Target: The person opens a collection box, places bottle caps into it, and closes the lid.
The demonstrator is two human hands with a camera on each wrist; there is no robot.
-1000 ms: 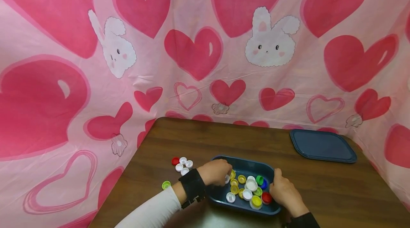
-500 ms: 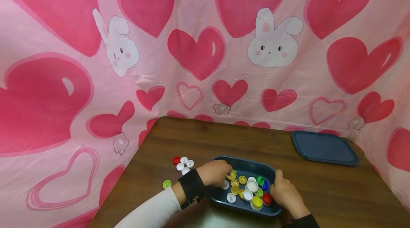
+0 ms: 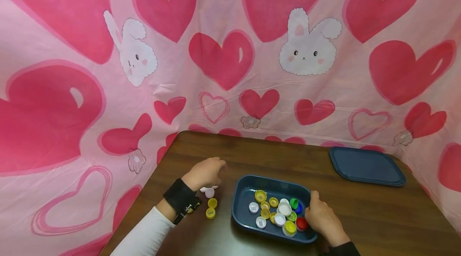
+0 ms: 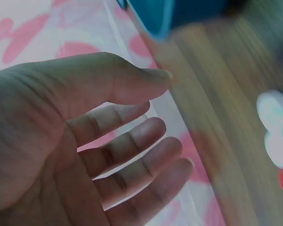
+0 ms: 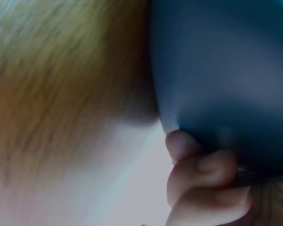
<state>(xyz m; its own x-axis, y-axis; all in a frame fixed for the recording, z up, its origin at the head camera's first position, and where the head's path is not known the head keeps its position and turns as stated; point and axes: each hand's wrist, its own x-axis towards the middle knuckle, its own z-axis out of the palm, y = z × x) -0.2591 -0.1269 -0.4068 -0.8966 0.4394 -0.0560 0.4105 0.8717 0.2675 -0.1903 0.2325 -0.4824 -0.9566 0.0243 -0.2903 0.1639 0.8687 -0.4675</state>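
Yellow cap (image 3: 210,213) w/ dk. print, illeg.

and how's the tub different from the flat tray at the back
The tub has raised walls; the tray looks flat. The tub holds bottle caps; the tray holds none. The right hand grips the tub; no hand touches the tray. Both are blue with rounded corners.

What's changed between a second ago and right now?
The left hand has moved out of the tray, leftward and farther back, and is now empty above the table by some white caps. Two yellow caps on the table, blocked from view before, now show. The right hand still grips the tray's right end; the tray and most of its caps look unmoved.
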